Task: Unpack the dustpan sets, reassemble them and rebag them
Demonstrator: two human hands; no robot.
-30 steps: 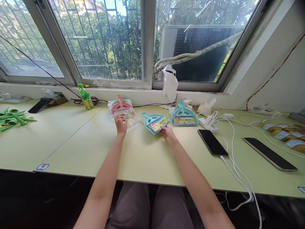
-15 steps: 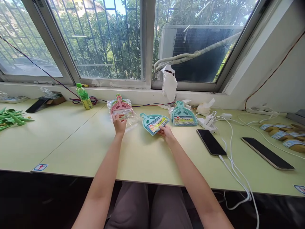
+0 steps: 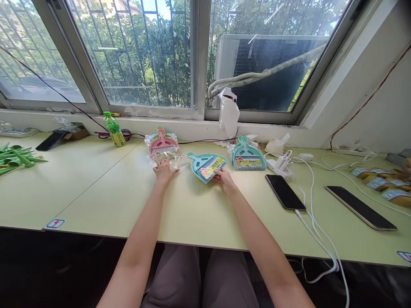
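Observation:
Between my arms a teal dustpan and brush set [image 3: 203, 164] with a yellow label is tilted, its lower right corner pinched by my right hand [image 3: 224, 179]. My left hand [image 3: 165, 170] has its fingers spread at the near edge of a pink dustpan and brush set [image 3: 163, 144]. Clear plastic wrap [image 3: 180, 161] lies around and under the pink set, by my left fingertips. Further right, a stack of teal dustpan sets [image 3: 246, 153] rests on more clear wrap.
A green-capped bottle [image 3: 114, 129] stands at the back left, near coiled cable. To the right are a phone [image 3: 285, 191], a white power strip [image 3: 278, 167] with cords, and a dark tablet-like slab [image 3: 360, 207]. Green leaves [image 3: 19, 157] lie far left.
My left hand has opened from a pinch, its fingers now spread and lower at the plastic wrap. The teal set in my right hand has barely moved.

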